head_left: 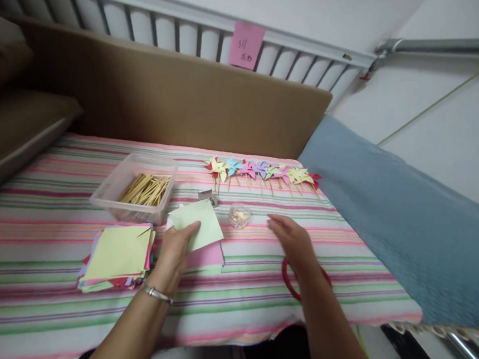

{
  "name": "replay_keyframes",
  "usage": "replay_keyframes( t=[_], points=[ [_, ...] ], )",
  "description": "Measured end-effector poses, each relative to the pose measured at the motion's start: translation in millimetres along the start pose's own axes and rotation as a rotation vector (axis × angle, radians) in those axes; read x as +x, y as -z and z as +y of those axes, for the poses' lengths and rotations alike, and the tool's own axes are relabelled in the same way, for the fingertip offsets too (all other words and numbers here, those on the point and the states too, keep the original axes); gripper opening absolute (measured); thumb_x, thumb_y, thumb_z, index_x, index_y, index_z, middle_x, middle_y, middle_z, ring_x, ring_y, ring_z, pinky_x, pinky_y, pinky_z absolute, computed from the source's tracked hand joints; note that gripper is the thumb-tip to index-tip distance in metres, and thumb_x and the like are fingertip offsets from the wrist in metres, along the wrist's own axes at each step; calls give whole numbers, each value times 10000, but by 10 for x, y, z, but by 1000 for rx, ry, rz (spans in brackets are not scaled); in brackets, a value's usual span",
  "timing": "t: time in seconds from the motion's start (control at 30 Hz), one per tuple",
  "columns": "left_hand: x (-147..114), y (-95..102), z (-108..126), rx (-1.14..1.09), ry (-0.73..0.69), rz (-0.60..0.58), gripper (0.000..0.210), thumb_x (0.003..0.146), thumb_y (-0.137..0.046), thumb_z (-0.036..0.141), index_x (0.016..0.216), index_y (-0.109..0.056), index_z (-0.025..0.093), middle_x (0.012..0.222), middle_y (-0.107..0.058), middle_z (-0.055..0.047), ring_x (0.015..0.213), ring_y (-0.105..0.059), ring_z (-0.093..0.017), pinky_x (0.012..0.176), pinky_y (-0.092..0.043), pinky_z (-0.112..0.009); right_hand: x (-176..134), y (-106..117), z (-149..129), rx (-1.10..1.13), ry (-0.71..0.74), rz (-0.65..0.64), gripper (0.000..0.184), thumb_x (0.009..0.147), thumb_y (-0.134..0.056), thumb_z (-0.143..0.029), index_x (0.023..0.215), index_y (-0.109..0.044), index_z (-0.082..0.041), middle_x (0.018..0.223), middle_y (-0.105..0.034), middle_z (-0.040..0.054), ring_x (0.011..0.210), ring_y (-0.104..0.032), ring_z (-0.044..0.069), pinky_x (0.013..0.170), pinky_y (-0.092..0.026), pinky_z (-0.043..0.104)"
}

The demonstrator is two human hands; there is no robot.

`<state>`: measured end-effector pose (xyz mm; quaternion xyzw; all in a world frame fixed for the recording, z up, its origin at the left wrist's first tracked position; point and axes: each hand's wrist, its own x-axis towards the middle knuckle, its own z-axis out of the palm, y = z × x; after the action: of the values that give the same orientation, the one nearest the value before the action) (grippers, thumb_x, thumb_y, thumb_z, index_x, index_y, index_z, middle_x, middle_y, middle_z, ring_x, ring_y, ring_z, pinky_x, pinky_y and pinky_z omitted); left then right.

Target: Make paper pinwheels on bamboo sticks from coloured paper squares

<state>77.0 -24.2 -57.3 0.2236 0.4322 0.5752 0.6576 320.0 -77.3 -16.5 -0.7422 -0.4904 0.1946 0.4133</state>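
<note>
My left hand [181, 243] is closed on a pale green paper square [202, 227], with the thumb on top. A pink paper sheet [206, 255] lies on the cloth just below that square. My right hand [291, 239] hovers to the right, fingers stretched out and nothing visible in them. Beneath its wrist are red loops [289, 281] that look like scissors handles; the rest is hidden by the arm. Between my hands stands a small clear cup [240, 216] of tiny pale pieces. A small grey box [207, 197] sits behind the green square.
To the left is a stack of coloured paper squares [115, 252]. Behind it, a clear plastic bin [135, 212] holds wooden sticks [147, 190]. Several paper pinwheels [261, 169] lie in a row before a cardboard panel [182, 98]. Striped cloth [250, 307] covers the table.
</note>
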Motion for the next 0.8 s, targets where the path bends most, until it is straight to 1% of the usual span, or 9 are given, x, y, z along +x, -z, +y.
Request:
replay_keyframes(
  t=[0.07,0.17,0.23,0.27,0.33,0.43,0.6,0.7,0.8],
  points=[
    [0,8,23,-14,33,1,416,529,-814,157,923,-685,132,886,-753,-85,722,-701,-204,692,-555,-296,32,306,286,-248,-66,78,415,760,-525,-409,1036,-691,-147,1031,-711,130,975,-644,270,881,-474,390],
    [-17,9,31,-13,57,-11,409,522,-823,183,903,-689,117,851,-754,-93,697,-698,-202,675,-549,-291,-103,560,801,-568,-122,21,465,762,-498,-402,1067,-679,-101,1062,-696,176,1011,-636,306,879,-471,418],
    [-27,4,30,-14,66,-21,418,515,-828,192,902,-695,107,828,-754,-97,683,-696,-203,666,-546,-290,-264,585,1109,-633,-114,-52,507,768,-496,-421,1090,-664,-66,1048,-695,193,1014,-637,311,870,-478,407],
    [-29,1,30,-20,73,-24,414,511,-828,190,894,-699,102,814,-754,-100,672,-695,-205,659,-544,-291,-347,567,1229,-634,-71,-93,508,787,-479,-424,1115,-652,-77,1052,-695,179,1013,-638,298,872,-479,394],
    [-24,-2,34,-37,88,-29,385,511,-818,174,870,-707,95,797,-753,-106,654,-693,-209,645,-543,-295,-487,495,1372,-661,-4,-97,507,782,-492,-395,1144,-631,-70,1101,-675,177,1051,-620,291,898,-470,381],
    [-13,3,57,-40,116,-33,319,522,-798,147,824,-711,93,768,-750,-111,625,-689,-213,614,-540,-297,-599,383,1346,-767,-1,-59,494,806,-481,-362,1151,-622,-36,1144,-644,208,1104,-585,315,939,-440,403],
    [-49,22,167,-19,144,-52,260,536,-791,109,779,-699,105,684,-738,-62,561,-668,-169,562,-521,-243,-594,319,1057,-816,-73,-58,468,805,-504,-277,1219,-578,-73,1192,-619,189,1147,-552,300,969,-401,382],
    [-69,26,251,0,175,-82,225,549,-794,102,744,-681,114,625,-722,-31,525,-653,-151,498,-497,-211,-588,317,951,-812,-117,-22,495,777,-535,-254,1247,-558,-101,1128,-646,162,1096,-580,278,944,-406,344],
    [-48,34,292,11,176,-50,199,571,-758,54,733,-673,133,623,-718,-15,525,-648,-144,514,-512,-211,-629,332,894,-776,-172,6,477,745,-567,-273,1202,-580,-139,1051,-665,145,1027,-615,272,863,-441,325]
  ],
)
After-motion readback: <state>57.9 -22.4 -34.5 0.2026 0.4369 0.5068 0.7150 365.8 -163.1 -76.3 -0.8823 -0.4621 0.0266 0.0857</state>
